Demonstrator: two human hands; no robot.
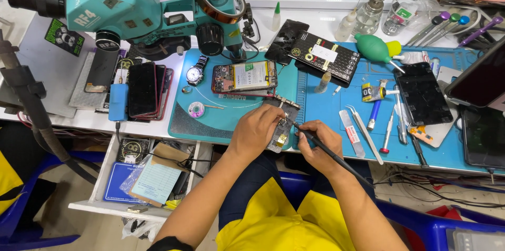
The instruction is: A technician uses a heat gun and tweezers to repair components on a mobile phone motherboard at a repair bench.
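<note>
Left hand (256,131) pins the thin, brittle-looking circuit board (279,136) by its edges; right hand (315,143), grip pinching a slim black tool (336,160), touches it.

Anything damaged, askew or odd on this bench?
An opened phone lies under the microscope with its back off, insides exposed. The drawer hangs open below. Left hand steadies a circuit board; right hand holds a black tool.
</note>
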